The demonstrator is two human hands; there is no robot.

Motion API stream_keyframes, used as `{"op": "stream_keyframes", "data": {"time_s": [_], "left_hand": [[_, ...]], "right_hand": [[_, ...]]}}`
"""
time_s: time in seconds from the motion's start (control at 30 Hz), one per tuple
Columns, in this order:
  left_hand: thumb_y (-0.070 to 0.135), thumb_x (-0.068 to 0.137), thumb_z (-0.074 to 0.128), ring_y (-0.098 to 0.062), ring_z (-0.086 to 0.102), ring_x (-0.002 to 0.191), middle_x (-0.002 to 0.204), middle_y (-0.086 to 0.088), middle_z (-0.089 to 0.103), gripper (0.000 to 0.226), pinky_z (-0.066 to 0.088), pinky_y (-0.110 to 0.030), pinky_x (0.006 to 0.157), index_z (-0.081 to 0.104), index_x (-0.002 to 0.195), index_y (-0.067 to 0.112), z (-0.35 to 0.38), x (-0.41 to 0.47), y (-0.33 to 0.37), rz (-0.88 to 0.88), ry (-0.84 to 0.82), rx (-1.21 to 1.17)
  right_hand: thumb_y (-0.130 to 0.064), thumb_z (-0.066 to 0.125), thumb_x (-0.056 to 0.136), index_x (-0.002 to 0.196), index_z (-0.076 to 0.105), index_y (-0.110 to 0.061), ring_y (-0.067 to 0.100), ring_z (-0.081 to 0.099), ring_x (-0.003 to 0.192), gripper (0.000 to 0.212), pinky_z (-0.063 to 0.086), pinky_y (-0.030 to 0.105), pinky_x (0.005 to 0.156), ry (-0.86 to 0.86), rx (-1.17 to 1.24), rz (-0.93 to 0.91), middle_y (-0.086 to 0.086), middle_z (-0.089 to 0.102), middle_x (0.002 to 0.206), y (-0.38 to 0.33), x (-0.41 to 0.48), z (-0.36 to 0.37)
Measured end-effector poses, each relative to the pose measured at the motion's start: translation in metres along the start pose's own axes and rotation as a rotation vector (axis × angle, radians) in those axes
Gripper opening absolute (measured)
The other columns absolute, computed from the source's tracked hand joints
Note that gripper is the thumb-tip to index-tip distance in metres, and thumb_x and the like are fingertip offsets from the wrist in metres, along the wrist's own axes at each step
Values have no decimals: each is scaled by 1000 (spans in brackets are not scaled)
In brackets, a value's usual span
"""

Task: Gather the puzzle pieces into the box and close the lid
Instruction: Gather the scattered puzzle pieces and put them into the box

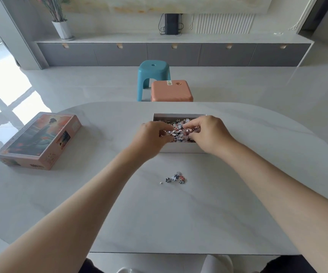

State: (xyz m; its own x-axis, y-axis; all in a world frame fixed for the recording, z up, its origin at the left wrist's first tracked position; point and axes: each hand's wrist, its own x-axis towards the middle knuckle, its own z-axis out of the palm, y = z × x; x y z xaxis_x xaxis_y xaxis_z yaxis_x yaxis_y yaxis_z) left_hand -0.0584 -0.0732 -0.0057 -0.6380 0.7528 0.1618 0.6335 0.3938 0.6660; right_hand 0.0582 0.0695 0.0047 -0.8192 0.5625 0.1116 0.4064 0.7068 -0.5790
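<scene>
A white open box sits mid-table, filled with small puzzle pieces. My left hand hangs over the box's left side, fingers curled down into the pieces. Over the right side, my right hand is curled the same way among them. Whether either hand grips pieces is hidden by the fingers. A small cluster of loose pieces lies on the table in front of the box, with a tiny white bit beside it. The pink picture lid rests apart at the table's left.
The white oval table reaches to my body. Beyond its far edge stand an orange stool and a blue stool. A low grey cabinet and a plant vase line the back wall.
</scene>
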Motion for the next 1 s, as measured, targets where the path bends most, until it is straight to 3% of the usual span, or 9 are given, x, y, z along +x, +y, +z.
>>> {"op": "stream_keyframes", "data": {"time_s": [0.07, 0.17, 0.27, 0.33, 0.43, 0.53, 0.73, 0.87, 1.0], "left_hand": [[17, 81, 72, -5, 56, 79, 93, 10, 64, 24, 32, 3, 67, 73, 105, 23, 1, -4, -4, 107, 33, 47], [14, 78, 74, -3, 56, 72, 88, 11, 60, 16, 39, -4, 70, 72, 92, 23, -4, -16, -6, 291, 60, 22], [18, 75, 77, -6, 59, 66, 80, 11, 61, 13, 51, -26, 67, 69, 84, 24, -5, -33, -16, 358, -127, 91], [32, 73, 78, -4, 58, 68, 80, 15, 61, 17, 52, -31, 68, 67, 87, 32, -5, -45, -24, 307, -279, 164], [53, 68, 76, -1, 56, 76, 85, 17, 56, 32, 50, -25, 73, 67, 96, 39, -7, -57, -34, 226, -385, 250], [50, 69, 79, -1, 57, 76, 84, 15, 57, 26, 51, -29, 73, 71, 91, 38, -7, -63, -32, 192, -395, 194], [43, 74, 76, 1, 56, 80, 85, 12, 60, 12, 51, -30, 74, 71, 82, 36, -6, -67, -27, 189, -407, 207], [41, 74, 76, 0, 58, 77, 80, 14, 62, 10, 50, -25, 71, 68, 75, 34, -1, -64, -26, 138, -395, 184], [27, 75, 78, 3, 55, 56, 64, 14, 65, 13, 42, -16, 57, 66, 70, 27, -2, -54, -27, 21, -264, -45]], "right_hand": [[-3, 63, 85, 106, 76, -23, 17, 64, 98, 32, 39, 14, 82, 33, -50, -65, 0, 71, 113, 3, -2, -2], [1, 63, 81, 95, 78, -20, 16, 65, 87, 29, 43, 18, 78, 39, -18, -232, 0, 72, 96, -6, -13, -6], [-12, 69, 82, 101, 76, -23, 12, 60, 80, 24, 44, 23, 72, -346, -101, -233, -3, 70, 92, -15, -33, -2], [-27, 75, 81, 113, 71, -27, 10, 56, 85, 33, 43, 24, 75, -521, -221, -177, -8, 66, 99, -11, -43, 8], [-36, 79, 78, 113, 73, -28, 9, 55, 87, 36, 43, 23, 75, -489, -202, -202, -9, 61, 96, -3, -50, 21], [-32, 81, 76, 96, 78, -27, 6, 58, 80, 21, 44, 20, 69, -467, -160, -185, -9, 65, 90, -3, -50, 23], [-29, 82, 73, 80, 77, -24, 2, 64, 74, 10, 45, 17, 61, -491, -161, -98, -13, 71, 78, -5, -50, 22], [-25, 79, 76, 89, 74, -27, 3, 62, 75, 14, 43, 14, 62, -493, -135, -93, -14, 69, 80, -5, -49, 21], [-19, 66, 87, 106, 73, -33, -1, 59, 71, 25, 41, 13, 66, -461, -69, -82, -16, 65, 80, -4, -47, 8]]}}
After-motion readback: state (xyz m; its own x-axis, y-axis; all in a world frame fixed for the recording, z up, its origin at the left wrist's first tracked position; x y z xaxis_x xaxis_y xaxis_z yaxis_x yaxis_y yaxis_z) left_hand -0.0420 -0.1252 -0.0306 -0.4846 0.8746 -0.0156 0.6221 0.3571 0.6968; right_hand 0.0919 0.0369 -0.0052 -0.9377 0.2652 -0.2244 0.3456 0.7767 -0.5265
